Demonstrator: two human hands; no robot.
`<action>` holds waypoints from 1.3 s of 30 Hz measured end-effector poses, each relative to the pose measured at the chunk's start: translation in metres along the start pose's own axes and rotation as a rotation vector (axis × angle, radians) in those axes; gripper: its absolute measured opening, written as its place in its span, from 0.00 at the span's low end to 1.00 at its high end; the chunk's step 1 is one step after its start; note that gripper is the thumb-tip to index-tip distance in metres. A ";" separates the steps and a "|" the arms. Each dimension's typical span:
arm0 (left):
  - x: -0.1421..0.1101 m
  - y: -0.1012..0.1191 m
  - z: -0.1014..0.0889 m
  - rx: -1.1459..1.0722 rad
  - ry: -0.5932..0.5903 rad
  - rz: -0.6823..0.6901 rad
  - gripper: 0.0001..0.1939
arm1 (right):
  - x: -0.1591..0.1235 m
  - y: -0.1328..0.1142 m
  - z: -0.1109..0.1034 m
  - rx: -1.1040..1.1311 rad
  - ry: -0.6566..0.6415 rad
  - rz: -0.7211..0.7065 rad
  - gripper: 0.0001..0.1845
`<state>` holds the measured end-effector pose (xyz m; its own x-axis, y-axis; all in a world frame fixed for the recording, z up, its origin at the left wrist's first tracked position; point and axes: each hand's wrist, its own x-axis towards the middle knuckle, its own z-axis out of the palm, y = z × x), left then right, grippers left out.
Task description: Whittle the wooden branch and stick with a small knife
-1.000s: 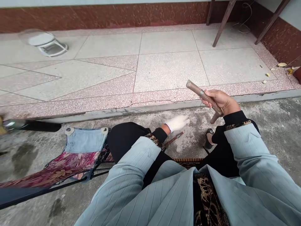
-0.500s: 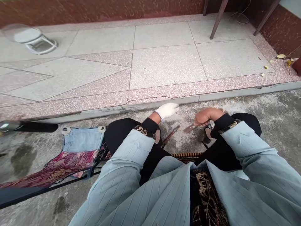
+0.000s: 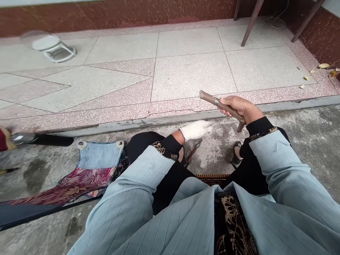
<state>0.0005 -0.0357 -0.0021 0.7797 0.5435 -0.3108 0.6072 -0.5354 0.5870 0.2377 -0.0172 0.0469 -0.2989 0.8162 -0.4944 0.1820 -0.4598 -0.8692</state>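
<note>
My right hand point(image 3: 237, 106) is closed round a brown wooden stick point(image 3: 208, 97), raised above the concrete in front of my knees. Silvery wire is wound round the stick near my fingers. A short dark stub point(image 3: 240, 126) sticks out below this hand; whether it is part of the stick, I cannot tell. My left hand point(image 3: 197, 130), in a white knitted glove, is low over the ground with its fingers bent together. Whatever they may pinch is hidden. Under it, a thin reddish-brown stick-like piece point(image 3: 194, 150) slants beside my left foot.
A raised tiled step point(image 3: 191, 76) runs across in front. On it stand a white stool point(image 3: 53, 46) and dark table legs point(image 3: 252, 23); yellowish peels point(image 3: 306, 78) lie at right. A folding recliner with patched cloth point(image 3: 101, 156) is at my left, near a black handle point(image 3: 54, 139).
My right hand has risen from near the ground and turned, lifting the wire-wound stick into plain view. My left hand has shifted slightly right and down in the picture.
</note>
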 end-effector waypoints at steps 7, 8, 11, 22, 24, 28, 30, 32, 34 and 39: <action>0.001 -0.018 -0.019 0.201 0.020 -0.115 0.21 | -0.015 -0.013 0.005 -0.080 -0.228 -0.129 0.21; 0.002 -0.023 -0.021 0.206 0.030 -0.120 0.21 | -0.016 -0.013 0.005 -0.095 -0.273 -0.135 0.22; 0.010 -0.040 -0.026 0.193 0.043 -0.103 0.18 | -0.015 -0.009 0.009 -0.170 -0.474 -0.105 0.25; 0.020 -0.034 -0.048 -0.005 -0.046 0.010 0.19 | 0.049 0.021 -0.009 -0.631 -0.239 0.254 0.26; 0.017 -0.030 -0.045 -0.099 -0.068 0.019 0.23 | 0.054 0.009 -0.020 -0.438 -0.157 0.212 0.23; 0.017 -0.034 -0.033 -0.062 -0.010 -0.005 0.22 | 0.045 -0.006 -0.024 -0.249 -0.148 0.146 0.20; 0.019 -0.039 -0.027 -0.036 -0.008 -0.021 0.19 | 0.036 -0.006 -0.021 -0.205 -0.189 0.099 0.20; 0.020 -0.042 -0.022 0.007 -0.022 -0.041 0.18 | 0.029 -0.002 -0.018 -0.160 -0.244 0.062 0.20; 0.021 -0.042 -0.018 0.047 -0.052 -0.051 0.19 | 0.025 0.004 -0.014 -0.125 -0.293 0.039 0.20; 0.025 -0.030 -0.003 0.106 -0.128 -0.006 0.21 | 0.022 0.016 -0.005 -0.066 -0.329 -0.030 0.22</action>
<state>0.0012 -0.0046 -0.0254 0.7851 0.4639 -0.4105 0.6193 -0.6014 0.5048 0.2394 -0.0052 0.0220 -0.5891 0.6677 -0.4551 0.2257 -0.4049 -0.8861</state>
